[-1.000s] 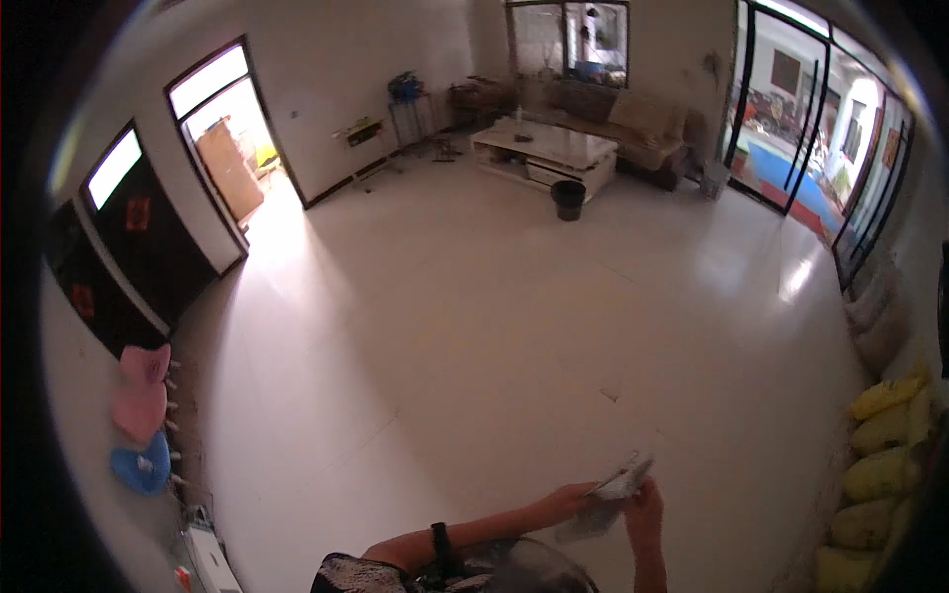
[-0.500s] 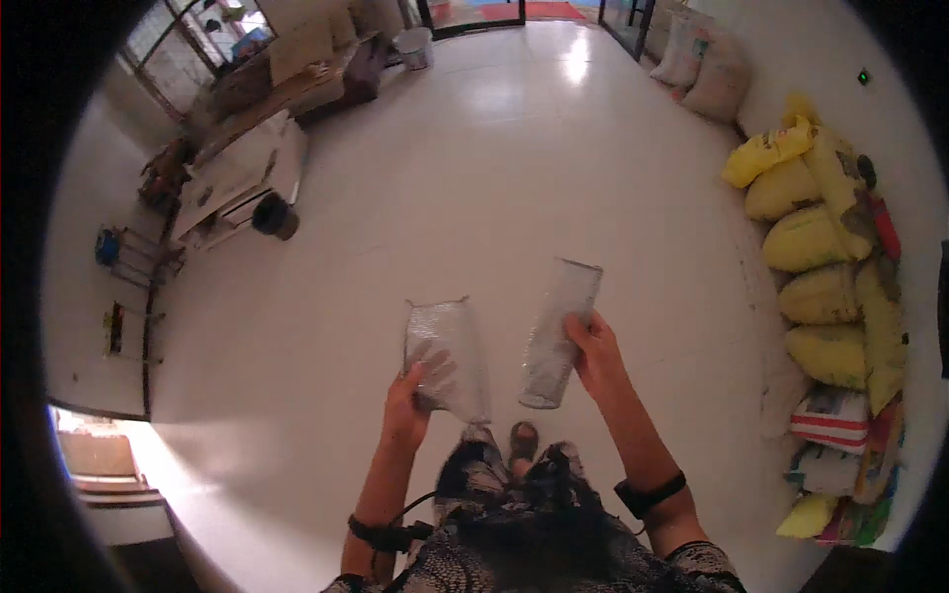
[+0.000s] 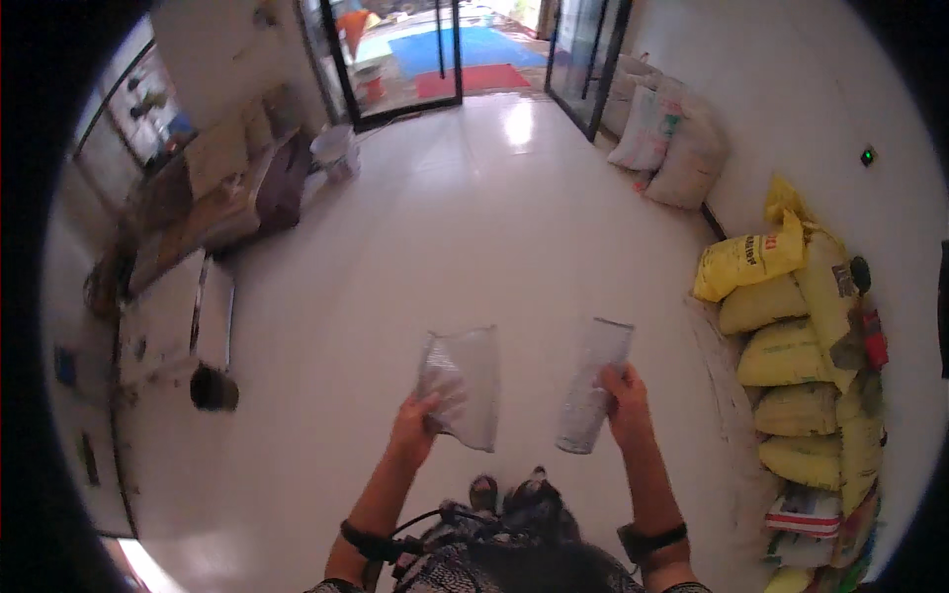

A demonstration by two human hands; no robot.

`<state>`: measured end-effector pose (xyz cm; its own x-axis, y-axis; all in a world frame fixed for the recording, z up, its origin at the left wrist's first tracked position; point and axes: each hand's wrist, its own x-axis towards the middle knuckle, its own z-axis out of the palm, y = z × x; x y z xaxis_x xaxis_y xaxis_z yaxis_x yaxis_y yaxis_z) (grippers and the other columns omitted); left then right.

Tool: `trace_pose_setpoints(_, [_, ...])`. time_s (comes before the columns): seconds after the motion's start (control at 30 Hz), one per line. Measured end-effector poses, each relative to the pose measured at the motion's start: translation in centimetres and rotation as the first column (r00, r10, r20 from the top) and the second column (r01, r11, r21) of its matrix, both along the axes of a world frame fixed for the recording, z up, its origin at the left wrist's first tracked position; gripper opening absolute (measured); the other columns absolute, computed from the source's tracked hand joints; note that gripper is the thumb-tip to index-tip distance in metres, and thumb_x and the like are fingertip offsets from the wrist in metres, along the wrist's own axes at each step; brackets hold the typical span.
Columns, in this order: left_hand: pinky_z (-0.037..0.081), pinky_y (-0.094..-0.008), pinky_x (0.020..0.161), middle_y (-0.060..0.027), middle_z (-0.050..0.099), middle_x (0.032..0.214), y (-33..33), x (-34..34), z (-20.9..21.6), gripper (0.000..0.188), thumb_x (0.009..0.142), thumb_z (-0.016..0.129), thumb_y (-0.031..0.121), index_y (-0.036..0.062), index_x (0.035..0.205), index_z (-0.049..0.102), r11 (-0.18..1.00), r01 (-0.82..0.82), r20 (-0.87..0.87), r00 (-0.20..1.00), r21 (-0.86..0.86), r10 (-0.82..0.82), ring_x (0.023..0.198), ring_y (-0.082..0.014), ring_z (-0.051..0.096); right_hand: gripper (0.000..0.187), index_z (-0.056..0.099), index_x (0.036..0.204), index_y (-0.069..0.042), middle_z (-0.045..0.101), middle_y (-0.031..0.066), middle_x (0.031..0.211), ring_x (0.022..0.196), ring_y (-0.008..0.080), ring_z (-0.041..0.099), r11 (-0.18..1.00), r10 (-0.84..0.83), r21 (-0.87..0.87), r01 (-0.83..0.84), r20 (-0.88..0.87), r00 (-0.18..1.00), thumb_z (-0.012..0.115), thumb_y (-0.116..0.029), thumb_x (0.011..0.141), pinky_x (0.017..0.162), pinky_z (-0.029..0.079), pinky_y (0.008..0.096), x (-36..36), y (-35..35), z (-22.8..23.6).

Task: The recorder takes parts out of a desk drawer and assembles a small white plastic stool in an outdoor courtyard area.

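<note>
a clear plastic sheet [image 3: 476, 385], perhaps a bag, is gripped at its left edge by the left hand [image 3: 418, 417]; to the right, a narrower clear piece [image 3: 585, 405] is gripped by the right hand [image 3: 626, 397] above the pale floor [image 3: 395, 257].

With twelve o'clock straight ahead, the left hand [image 3: 417, 420] was at eleven with one plastic piece [image 3: 479, 385] in it, and the right hand [image 3: 625, 395] at one with a second plastic piece [image 3: 585, 405]. Glass doors [image 3: 590, 59] stood far off at twelve, mats [image 3: 465, 51] beyond them. At one, sacks [image 3: 684, 158] stood by the wall [image 3: 781, 109]; nearer, at two, a stack of bags [image 3: 788, 353] lay along it. At eleven, a bucket [image 3: 336, 156] stood beyond a sofa [image 3: 222, 210]; at ten, a low table [image 3: 163, 321], a bin [image 3: 215, 391] just beside its near end.
</note>
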<state>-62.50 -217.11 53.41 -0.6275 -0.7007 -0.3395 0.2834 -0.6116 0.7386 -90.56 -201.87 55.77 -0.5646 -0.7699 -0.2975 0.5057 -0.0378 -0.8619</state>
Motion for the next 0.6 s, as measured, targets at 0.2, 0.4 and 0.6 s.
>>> trace_pose_setpoints(0.2, [0.044, -0.0446, 0.092, -0.0181, 0.054, 0.123, -20.2, -20.0, -0.5, 0.046, 0.092, 0.049, 0.021, -0.0001, 0.132, 0.041, 0.962, 0.254, 0.134, 0.962, -0.101, -0.239, 0.109, -0.031, 0.055, 0.032, 0.049, 0.113, -0.005, 0.056, 0.0051, 0.104, 0.096, 0.017, 0.054, 0.949, -0.246, 0.166, 0.268, -0.141, 0.959, 0.06, -0.007, 0.083, 0.088, 0.045, 0.0365, -18.2, -14.1, -6.5])
trace_pose_setpoints(0.4, [0.044, -0.0444, 0.092, -0.0183, 0.054, 0.123, -40.7, -31.5, -0.8, 0.048, 0.091, 0.052, 0.024, -0.0009, 0.131, 0.042, 0.987, 0.153, 0.193, 0.971, -0.041, -0.142, 0.109, -0.0312, 0.055, 0.037, 0.051, 0.11, -0.002, 0.058, 0.006, 0.098, 0.09, 0.0166, 0.056, 0.974, 0.04, 0.223, -0.029, -0.044, 0.998, 0.067, -0.017, 0.08, 0.081, 0.046, 0.0319, -29.9, -40.2, -5.0])
trace_pose_setpoints(0.6, [0.046, -0.0427, 0.09, -0.0177, 0.056, 0.119, -58.2, -41.5, -0.9, 0.045, 0.089, 0.053, 0.023, -0.002, 0.126, 0.045, 0.993, 0.103, 0.219, 0.972, -0.063, -0.087, 0.105, -0.03, 0.057, 0.037, 0.055, 0.111, -0.002, 0.059, 0.0047, 0.097, 0.087, 0.0144, 0.054, 0.896, 0.443, 0.056, -0.44, -0.181, 0.878, 0.066, -0.022, 0.082, 0.079, 0.044, 0.0301, -38.6, -65.2, -0.1])
